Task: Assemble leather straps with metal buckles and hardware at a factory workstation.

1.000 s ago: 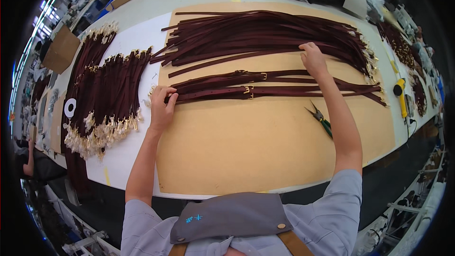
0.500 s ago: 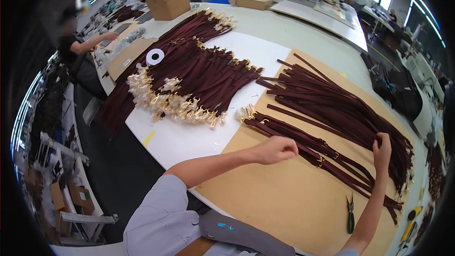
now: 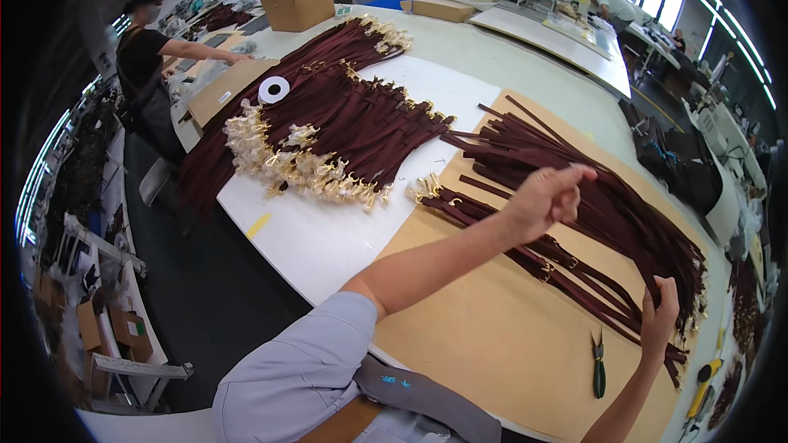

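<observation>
My left hand (image 3: pixel 548 203) is above the pile of dark maroon straps (image 3: pixel 566 160), its fingers curled and the index finger reaching furthest; nothing shows in it. At the right end of that pile, my right hand (image 3: pixel 659 316) is closed on a maroon strap (image 3: pixel 644 272). Its fingertips are partly hidden among the straps. Below the pile lie several finished straps with gold buckles (image 3: pixel 546 271) and wrapped gold clasps (image 3: pixel 425 189), partly covered by my left forearm. Green-handled pliers (image 3: pixel 598 365) rest near my right forearm.
A large heap of maroon straps with gold hardware (image 3: pixel 353 127) covers the left of the white table, with a white tape roll (image 3: pixel 273 89) on it. A yellow cutter (image 3: pixel 703 390) lies at the right edge. Behind stands a cardboard box (image 3: pixel 297 2); a co-worker (image 3: pixel 148 57) is at far left.
My left hand has moved right and away from me, from over the buckled straps to over the loose pile. My right hand has dropped slightly toward me. The co-worker's arm has shifted.
</observation>
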The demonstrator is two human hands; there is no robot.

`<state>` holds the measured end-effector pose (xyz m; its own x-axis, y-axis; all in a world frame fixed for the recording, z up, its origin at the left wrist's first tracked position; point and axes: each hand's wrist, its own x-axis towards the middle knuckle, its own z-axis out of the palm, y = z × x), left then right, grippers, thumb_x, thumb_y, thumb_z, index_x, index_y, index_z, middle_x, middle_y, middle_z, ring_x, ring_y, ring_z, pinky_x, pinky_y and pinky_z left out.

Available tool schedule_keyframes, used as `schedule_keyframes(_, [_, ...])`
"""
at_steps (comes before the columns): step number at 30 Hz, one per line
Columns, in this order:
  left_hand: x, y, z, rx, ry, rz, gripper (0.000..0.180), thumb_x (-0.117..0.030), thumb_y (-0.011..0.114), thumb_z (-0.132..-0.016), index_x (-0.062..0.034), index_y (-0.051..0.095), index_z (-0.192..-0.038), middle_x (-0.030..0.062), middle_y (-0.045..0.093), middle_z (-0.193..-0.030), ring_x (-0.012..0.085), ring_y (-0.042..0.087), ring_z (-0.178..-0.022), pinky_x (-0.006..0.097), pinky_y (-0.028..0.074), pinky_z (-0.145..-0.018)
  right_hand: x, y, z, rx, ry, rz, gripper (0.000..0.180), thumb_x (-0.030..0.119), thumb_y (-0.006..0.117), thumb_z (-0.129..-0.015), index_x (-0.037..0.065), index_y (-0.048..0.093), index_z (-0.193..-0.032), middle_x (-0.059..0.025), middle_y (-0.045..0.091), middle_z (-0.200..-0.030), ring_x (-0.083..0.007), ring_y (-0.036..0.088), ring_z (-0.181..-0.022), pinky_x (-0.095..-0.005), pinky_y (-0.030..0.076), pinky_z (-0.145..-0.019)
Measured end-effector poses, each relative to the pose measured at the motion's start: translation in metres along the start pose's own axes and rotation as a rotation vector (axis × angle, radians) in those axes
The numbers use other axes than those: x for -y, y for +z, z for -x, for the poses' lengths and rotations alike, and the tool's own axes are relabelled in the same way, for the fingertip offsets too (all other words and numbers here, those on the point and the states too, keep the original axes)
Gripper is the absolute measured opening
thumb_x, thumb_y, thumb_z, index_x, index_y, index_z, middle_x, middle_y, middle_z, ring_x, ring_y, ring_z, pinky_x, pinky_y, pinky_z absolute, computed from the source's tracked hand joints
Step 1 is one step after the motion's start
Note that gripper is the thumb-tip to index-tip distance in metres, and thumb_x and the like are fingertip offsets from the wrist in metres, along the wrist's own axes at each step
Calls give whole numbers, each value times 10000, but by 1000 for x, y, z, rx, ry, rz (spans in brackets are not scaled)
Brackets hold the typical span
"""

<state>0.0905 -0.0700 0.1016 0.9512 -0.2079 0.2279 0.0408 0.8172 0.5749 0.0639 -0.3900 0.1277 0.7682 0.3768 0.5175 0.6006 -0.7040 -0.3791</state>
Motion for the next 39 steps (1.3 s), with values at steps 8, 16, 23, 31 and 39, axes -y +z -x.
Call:
schedule_keyframes(8, [-122, -64, 77, -216, 392, -314, 182, -206, 523, -969, -50, 615, -986, -49, 466, -603, 58, 355, -484, 258, 356, -568, -140, -101, 57, -179, 289, 290, 292, 16, 449, -973, 10, 564, -1241, -98, 608, -1067, -179, 569, -922, -283, 450, -844])
schedule_keyframes(16, [-31, -91, 144, -265, -126, -352, 169, -141, 591, -943, -14, 629, -1047, 63, 635, -819, 105, 569, -642, 248, 464, -617, -271, -243, 153, 163, 620, 1026, 485, 56, 578, -895, -7, 441, -1356, -185, 526, -1314, -344, 474, -1242, -401, 350, -1051])
schedule_keyframes(23, [14, -65, 175, -259, -279, -441, 205, -85, 578, -934, -6, 586, -1124, 95, 661, -888, 136, 599, -695, 252, 490, -655, 56, 48, 61, 222, 114, -165, 357, 60, 663, -848, 2, 586, -1192, -144, 619, -1193, -276, 584, -1124, -344, 432, -969])
schedule_keyframes(31, [-4, -81, 205, -407, -246, -501, 200, -81, 596, -919, -2, 586, -1102, 77, 640, -848, 136, 590, -701, 251, 482, -662, 106, 141, 69, 532, 209, -510, 220, 76, 684, -839, 27, 655, -1051, -100, 638, -894, -232, 608, -769, -315, 492, -643])
schedule_keyframes(39, [-19, -81, 220, -402, -239, -663, 142, -32, 602, -901, -6, 583, -1039, 60, 621, -848, 117, 588, -711, 247, 487, -691, 133, 156, 52, 607, 239, -560, 252, 116, 690, -838, -3, 644, -1056, -133, 666, -960, -239, 640, -817, -323, 511, -696])
